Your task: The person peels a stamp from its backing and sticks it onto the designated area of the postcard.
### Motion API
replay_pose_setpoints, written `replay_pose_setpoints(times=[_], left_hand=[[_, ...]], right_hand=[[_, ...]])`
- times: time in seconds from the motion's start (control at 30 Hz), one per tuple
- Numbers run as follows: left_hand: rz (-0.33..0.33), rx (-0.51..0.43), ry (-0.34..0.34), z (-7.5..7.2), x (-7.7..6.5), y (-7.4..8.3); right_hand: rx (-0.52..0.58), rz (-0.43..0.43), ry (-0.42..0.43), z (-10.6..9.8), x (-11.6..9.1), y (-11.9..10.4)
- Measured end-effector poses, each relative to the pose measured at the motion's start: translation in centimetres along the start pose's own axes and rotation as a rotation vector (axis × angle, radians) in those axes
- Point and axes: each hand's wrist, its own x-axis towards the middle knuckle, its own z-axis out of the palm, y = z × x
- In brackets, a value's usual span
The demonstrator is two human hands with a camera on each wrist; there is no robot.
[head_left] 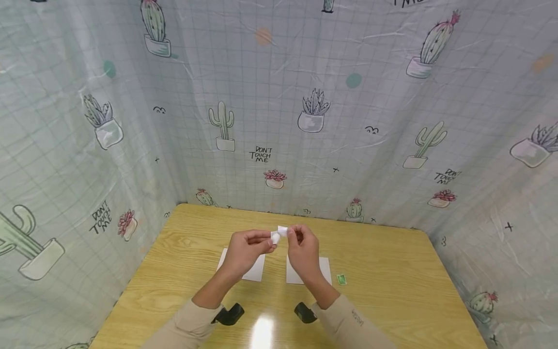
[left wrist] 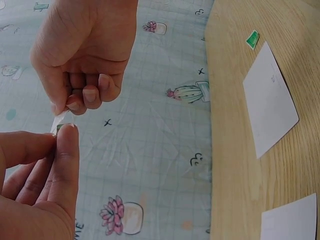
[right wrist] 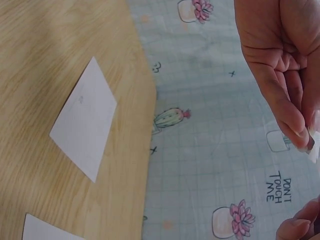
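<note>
Thumb and fingers of my left hand [head_left: 243, 253] pinch a small white paper piece [head_left: 275, 238], held up above the table in the head view. My right hand [head_left: 303, 251] pinches white paper [head_left: 283, 231] right beside it. Whether this is one folded piece or two, I cannot tell. A speck of green [left wrist: 59, 127] shows at the left fingertips in the left wrist view. In the right wrist view the white paper [right wrist: 315, 145] is partly cut off by the frame edge. Most of the paper is hidden behind the fingers.
Two white cards lie on the wooden table [head_left: 383, 271]: a left card [head_left: 254, 273] and a right card [head_left: 324, 270], both partly behind my arms. A small green stamp-like piece [head_left: 342, 279] lies right of them. A cactus-print curtain [head_left: 287, 111] surrounds the table's back and sides.
</note>
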Motion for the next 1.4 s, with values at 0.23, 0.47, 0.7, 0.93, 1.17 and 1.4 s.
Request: replay_pose_setpoints(times=[0.23,0.47,0.7,0.93,1.17,1.4], left_hand=[[0.01,0.011,0.008,-0.1,-0.1,0.2],[0.011,0.01,0.007,-0.2,0.0,0.0],[0.006,-0.002,0.009,-0.4,0.0,0.0],[-0.002,-0.028,0.024,-0.5,0.1,0.0],[-0.014,-0.033,0.045,-0.6,0.2,0.0],[-0.015,-0.044,0.04,-0.8,0.4,-0.2]], right_hand=[[0.001,-0.003,-0.007,-0.1,0.1,0.0],[0.0,-0.001,0.001,-0.3,0.2,0.2],[-0.035,-0.012,-0.018,-0.6,0.1,0.5],[-0.084,-0.081,-0.055,-0.9,-0.6,1.2],[-0.137,-0.213,-0.058,-1.2,-1.7,2.4],[-0.202,-0.331,-0.086,-1.0,-3.2,4.2]])
